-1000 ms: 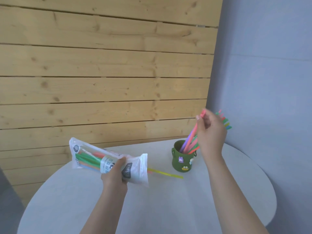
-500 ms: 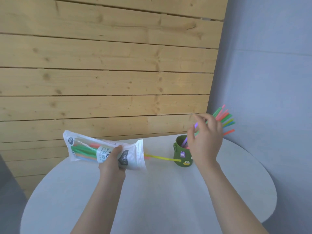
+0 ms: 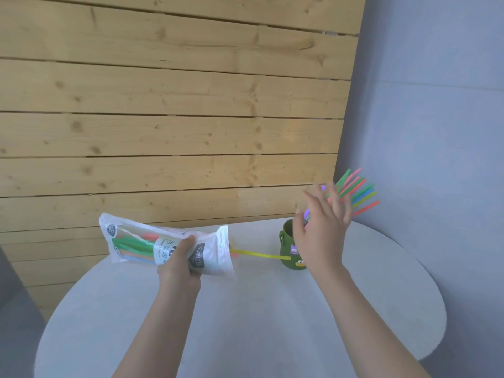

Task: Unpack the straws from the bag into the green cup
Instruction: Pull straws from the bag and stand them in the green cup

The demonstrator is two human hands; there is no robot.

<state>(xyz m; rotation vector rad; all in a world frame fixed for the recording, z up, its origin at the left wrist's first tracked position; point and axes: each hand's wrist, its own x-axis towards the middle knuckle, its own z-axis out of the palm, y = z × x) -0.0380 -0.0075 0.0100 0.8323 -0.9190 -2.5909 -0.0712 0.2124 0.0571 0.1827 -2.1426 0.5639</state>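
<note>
My left hand grips a white plastic straw bag, held level above the table with its open mouth to the right. Green, red and blue straws show through the bag. A yellow straw sticks out of the mouth toward the green cup. The cup stands at the table's far side, with small stickers on its front. Several coloured straws fan out of it to the upper right. My right hand hovers in front of the cup with fingers spread, holding nothing and hiding part of the cup.
A round white table carries everything, and its edge curves close behind the cup. A wooden plank wall stands behind it and a grey wall to the right.
My right hand has let go of the straws in the cup and spread its fingers. The straws now lean further right. The bag has risen slightly in view.
</note>
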